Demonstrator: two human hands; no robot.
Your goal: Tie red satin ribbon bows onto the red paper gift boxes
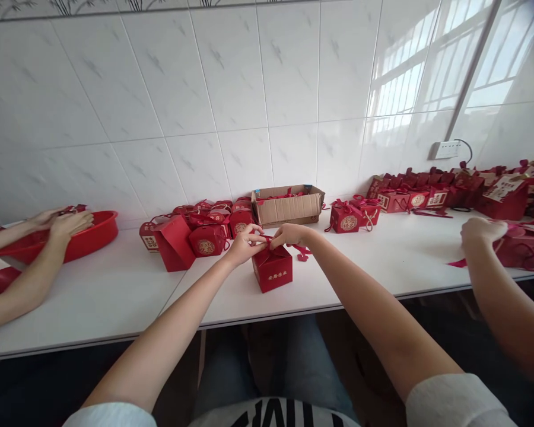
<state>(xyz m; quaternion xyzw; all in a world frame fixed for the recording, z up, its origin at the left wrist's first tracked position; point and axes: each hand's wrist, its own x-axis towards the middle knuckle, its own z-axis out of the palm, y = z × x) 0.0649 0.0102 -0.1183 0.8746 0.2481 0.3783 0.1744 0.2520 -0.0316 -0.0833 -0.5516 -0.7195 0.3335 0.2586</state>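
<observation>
A small red box (273,271) with gold characters stands upright near the table's front edge, in the middle of the view. My left hand (245,244) is at the box's top left, its fingers pinching a dark red ribbon (267,238). From the right, my right hand (289,235) closes on the same ribbon just above the lid. Loose ribbon trails to the right of that hand, beside a small red piece (302,257) on the table. The fingertips partly hide the top of the box.
Behind are an open cardboard box (288,209) and several red gift boxes (207,240). More boxes (349,218) stand right. At left another person's hands are over a red basin (104,234); at right another person's hand holds ribbon by a red box (523,249).
</observation>
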